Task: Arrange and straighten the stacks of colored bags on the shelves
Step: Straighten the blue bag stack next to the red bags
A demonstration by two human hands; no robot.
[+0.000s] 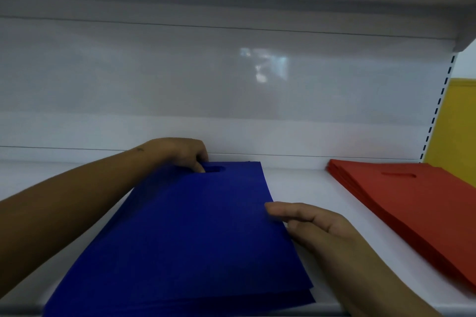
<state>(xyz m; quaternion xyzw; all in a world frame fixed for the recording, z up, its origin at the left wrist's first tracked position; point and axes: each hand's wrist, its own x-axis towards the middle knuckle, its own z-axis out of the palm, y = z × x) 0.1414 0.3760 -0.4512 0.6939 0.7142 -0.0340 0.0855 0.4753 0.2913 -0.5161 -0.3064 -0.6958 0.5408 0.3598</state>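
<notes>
Blue bag stack (190, 234) on white shelf (304, 188), between my hands | left hand (180, 153) curls over far edge at handle slot | right hand (309, 221) flat against right edge | red stack (412, 203) well right | square edges gently, evenly.

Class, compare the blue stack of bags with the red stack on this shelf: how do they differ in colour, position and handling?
The blue stack lies mid-shelf; the red stack lies to its right. The left hand grips the blue stack's far edge by the handle slot and the right hand presses its right edge; nothing touches the red stack. Both lie flat, with oval handle slots.
</notes>
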